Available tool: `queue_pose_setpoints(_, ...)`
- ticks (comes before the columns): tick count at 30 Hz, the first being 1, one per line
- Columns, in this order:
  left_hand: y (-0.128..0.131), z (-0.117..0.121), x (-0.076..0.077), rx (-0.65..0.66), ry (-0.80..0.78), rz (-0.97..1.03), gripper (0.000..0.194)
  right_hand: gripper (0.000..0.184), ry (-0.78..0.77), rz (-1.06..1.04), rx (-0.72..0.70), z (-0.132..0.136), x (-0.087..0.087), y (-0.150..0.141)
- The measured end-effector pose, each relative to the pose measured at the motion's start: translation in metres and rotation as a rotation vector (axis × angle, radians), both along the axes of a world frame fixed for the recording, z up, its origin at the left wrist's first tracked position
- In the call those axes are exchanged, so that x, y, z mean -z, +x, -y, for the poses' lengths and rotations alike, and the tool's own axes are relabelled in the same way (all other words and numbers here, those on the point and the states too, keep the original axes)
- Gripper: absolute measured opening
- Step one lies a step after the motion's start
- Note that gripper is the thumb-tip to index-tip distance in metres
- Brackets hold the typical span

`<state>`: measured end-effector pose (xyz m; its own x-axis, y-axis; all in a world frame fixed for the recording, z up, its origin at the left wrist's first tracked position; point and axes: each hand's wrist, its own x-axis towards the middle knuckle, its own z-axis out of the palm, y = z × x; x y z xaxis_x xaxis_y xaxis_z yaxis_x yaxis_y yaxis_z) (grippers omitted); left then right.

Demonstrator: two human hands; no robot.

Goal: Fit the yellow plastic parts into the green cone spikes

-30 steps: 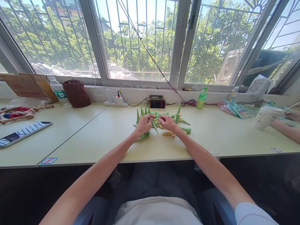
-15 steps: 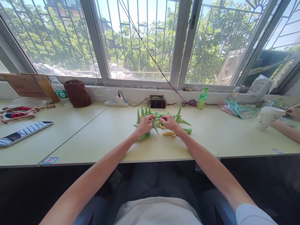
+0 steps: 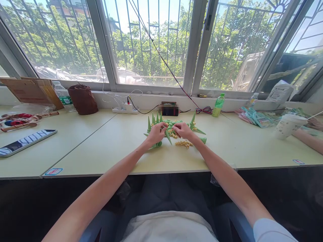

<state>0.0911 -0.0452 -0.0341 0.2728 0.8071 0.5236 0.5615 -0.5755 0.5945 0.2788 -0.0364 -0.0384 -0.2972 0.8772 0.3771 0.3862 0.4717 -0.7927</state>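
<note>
My left hand (image 3: 156, 132) is closed on a green cone (image 3: 168, 138), whose tip points down and to the right. Facing it, my right hand (image 3: 183, 130) has thumb and fingers pinched together; whatever is between them is too small to make out. Beyond and between the hands lies a heap of green and yellow pieces (image 3: 174, 123). Several green cones (image 3: 153, 119) stand upright at its left, and another tall cone (image 3: 193, 118) at its right. Small yellow pieces (image 3: 184, 144) lie in a pile in front of my right hand. A green cylinder (image 3: 202, 140) rests just right of that wrist.
At the back are a black box (image 3: 170, 110), a power strip (image 3: 124, 110) and a green bottle (image 3: 218, 105). Leftward lie a phone (image 3: 27, 143) and a brown bag (image 3: 82, 99). A white cup (image 3: 290, 126) stands at right, near another person's arm (image 3: 309, 139).
My right fingers have shifted very slightly by the heap, and the yellow pile in front shows a little more. The left hand keeps its hold on the cone, almost unmoved.
</note>
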Motion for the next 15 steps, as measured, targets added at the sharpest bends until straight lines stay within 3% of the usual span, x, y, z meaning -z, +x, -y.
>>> queue_pose_setpoints(9,0.001,0.003,-0.002,0.076,0.036,0.090,0.022,0.025,-0.029,-0.128,-0.068,-0.004,0.000,0.003)
queue_pose_setpoints(15,0.003,0.010,-0.008,0.103,0.088,0.152,0.024,0.033,0.005,-0.254,-0.060,0.007,-0.012,0.003)
